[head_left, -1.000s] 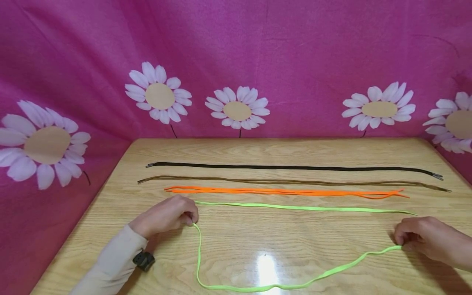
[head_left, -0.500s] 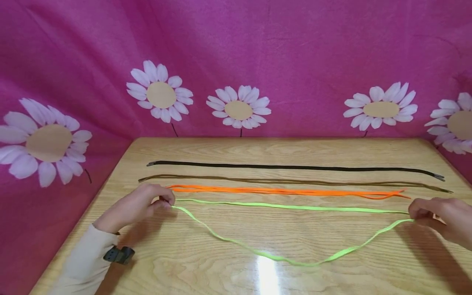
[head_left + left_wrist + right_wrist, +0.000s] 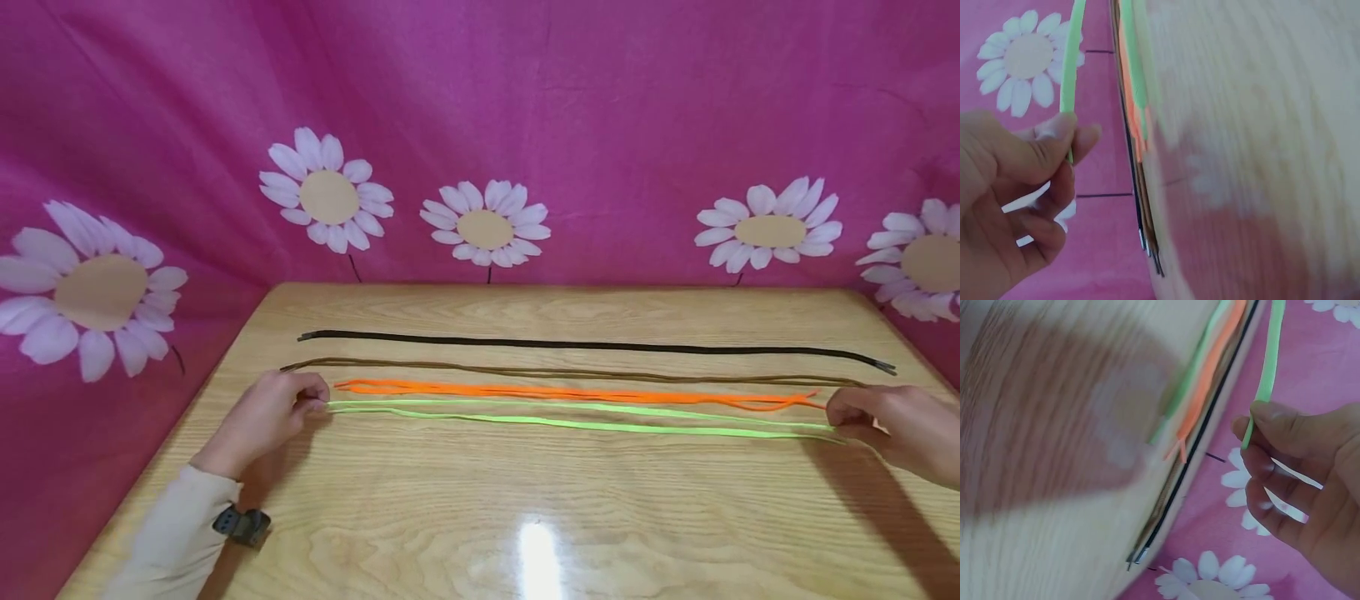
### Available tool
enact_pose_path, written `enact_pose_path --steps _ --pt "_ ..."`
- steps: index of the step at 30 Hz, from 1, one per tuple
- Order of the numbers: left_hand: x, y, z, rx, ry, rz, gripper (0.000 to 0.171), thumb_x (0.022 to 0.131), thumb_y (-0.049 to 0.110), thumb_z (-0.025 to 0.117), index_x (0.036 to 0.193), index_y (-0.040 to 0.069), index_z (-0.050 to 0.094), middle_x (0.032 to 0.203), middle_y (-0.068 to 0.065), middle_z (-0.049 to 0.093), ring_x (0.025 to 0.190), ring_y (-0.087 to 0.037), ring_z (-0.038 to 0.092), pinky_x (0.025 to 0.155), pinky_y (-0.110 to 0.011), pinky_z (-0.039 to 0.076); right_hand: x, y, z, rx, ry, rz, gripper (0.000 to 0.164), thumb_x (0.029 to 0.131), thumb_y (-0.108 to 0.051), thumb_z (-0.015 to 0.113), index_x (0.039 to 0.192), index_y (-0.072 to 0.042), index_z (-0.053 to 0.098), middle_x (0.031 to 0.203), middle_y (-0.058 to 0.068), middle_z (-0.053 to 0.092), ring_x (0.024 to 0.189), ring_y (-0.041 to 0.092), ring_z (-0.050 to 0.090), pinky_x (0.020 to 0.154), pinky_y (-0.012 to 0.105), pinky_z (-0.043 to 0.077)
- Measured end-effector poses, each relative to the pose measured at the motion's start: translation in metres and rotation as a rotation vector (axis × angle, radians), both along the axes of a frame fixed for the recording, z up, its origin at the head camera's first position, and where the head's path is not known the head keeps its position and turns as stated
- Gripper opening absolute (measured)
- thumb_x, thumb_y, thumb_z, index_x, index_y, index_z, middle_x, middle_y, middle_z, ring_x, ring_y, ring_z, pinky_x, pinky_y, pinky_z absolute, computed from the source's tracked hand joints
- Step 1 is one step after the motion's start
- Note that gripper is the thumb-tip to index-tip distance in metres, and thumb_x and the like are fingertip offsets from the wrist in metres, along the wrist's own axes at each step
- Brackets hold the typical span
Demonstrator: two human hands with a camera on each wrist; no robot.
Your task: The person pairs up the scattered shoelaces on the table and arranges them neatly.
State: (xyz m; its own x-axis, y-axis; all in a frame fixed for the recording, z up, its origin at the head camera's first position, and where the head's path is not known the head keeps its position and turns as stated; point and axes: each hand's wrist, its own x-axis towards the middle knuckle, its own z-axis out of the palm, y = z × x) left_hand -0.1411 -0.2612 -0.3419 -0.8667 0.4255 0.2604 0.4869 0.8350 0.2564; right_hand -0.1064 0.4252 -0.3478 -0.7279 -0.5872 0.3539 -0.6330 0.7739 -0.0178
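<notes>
My left hand [image 3: 262, 417] pinches one end of a neon green shoelace [image 3: 645, 411] between thumb and fingertips. At the other end, my right hand [image 3: 900, 427] pinches the same lace, its short tip poking out below the fingers in the right wrist view. Stretched nearly straight, the held lace is raised above the table in both wrist views. A second green shoelace [image 3: 555, 422] lies flat on the table, just nearer to me than the held one in the head view. Orange shoelaces [image 3: 540, 392] lie straight just beyond.
Farther back on the wooden table [image 3: 420, 517], brown shoelaces [image 3: 555, 372] and black shoelaces [image 3: 570, 344] run roughly parallel to the orange ones. A pink cloth [image 3: 600, 100] with white daisies hangs behind and beside the table. A dark band [image 3: 242, 525] circles the left sleeve.
Both hands have moved apart and away from me, carrying the green shoelace. Its deep sag has pulled out to nearly straight, and it now runs alongside the lace on the table.
</notes>
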Motion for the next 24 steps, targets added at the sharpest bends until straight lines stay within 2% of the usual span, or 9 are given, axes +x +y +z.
enact_pose_path --steps 1,2,4,11,15,20,24 --pt "-0.001 0.002 -0.001 -0.001 -0.006 0.01 0.025 0.077 -0.011 0.071 0.072 0.011 0.062 0.069 0.006 0.056 0.064 -0.012 0.048 0.059 -0.03 0.042 -0.001 0.0 -0.003 -0.01 0.003 0.006 0.025 0.087 -0.017 0.072 0.073 -0.021 0.052 0.073 -0.027 0.037 0.064 -0.011 0.036 0.052 0.011 0.032" --pt "-0.003 0.004 -0.002 -0.004 -0.014 0.013 0.025 0.077 -0.011 0.071 0.071 0.011 0.061 0.069 0.005 0.054 0.064 -0.012 0.047 0.059 -0.03 0.04 -0.002 0.0 -0.004 -0.023 -0.006 0.009 0.033 0.075 -0.003 0.079 0.073 -0.021 0.052 0.073 -0.027 0.038 0.065 -0.011 0.036 0.052 0.011 0.031" --pt "-0.005 0.006 -0.004 -0.008 -0.033 0.01 0.026 0.076 -0.011 0.072 0.07 0.012 0.06 0.069 0.005 0.053 0.064 -0.012 0.046 0.059 -0.03 0.039 -0.003 0.0 -0.007 -0.036 -0.022 0.008 0.054 0.048 0.02 0.076 0.072 -0.022 0.051 0.073 -0.027 0.038 0.065 -0.01 0.036 0.052 0.012 0.03" --pt "-0.013 0.009 -0.012 -0.01 -0.05 -0.02 0.021 0.074 -0.005 0.078 0.072 0.01 0.064 0.073 0.004 0.057 0.067 -0.012 0.055 0.059 -0.031 0.047 -0.009 0.006 -0.019 0.036 -0.05 -0.036 0.051 0.049 0.021 0.077 0.069 -0.02 0.055 0.07 -0.025 0.045 0.064 -0.01 0.04 0.05 0.018 0.038" --pt "-0.014 0.013 -0.012 -0.031 -0.059 -0.035 0.021 0.075 -0.007 0.077 0.072 0.011 0.065 0.073 0.004 0.058 0.068 -0.011 0.057 0.06 -0.031 0.049 -0.013 0.01 -0.027 0.037 -0.056 -0.04 0.05 0.048 0.018 0.08 0.069 -0.02 0.056 0.071 -0.025 0.044 0.064 -0.01 0.039 0.05 0.019 0.038" --pt "-0.015 0.016 -0.012 -0.066 -0.079 -0.03 0.021 0.075 -0.007 0.075 0.071 0.011 0.066 0.072 0.003 0.059 0.067 -0.011 0.055 0.06 -0.03 0.049 -0.013 0.012 -0.036 0.049 -0.091 -0.068 0.048 0.05 0.015 0.083 0.068 -0.02 0.054 0.07 -0.025 0.043 0.064 -0.01 0.038 0.049 0.022 0.038" --pt "-0.016 0.017 -0.014 -0.062 -0.11 -0.046 0.023 0.075 -0.009 0.073 0.07 0.011 0.065 0.072 0.003 0.059 0.067 -0.01 0.053 0.06 -0.029 0.047 -0.014 0.011 -0.04 0.03 -0.056 -0.054 0.049 0.049 0.013 0.084 0.068 -0.021 0.054 0.069 -0.026 0.044 0.063 -0.011 0.039 0.049 0.021 0.039"
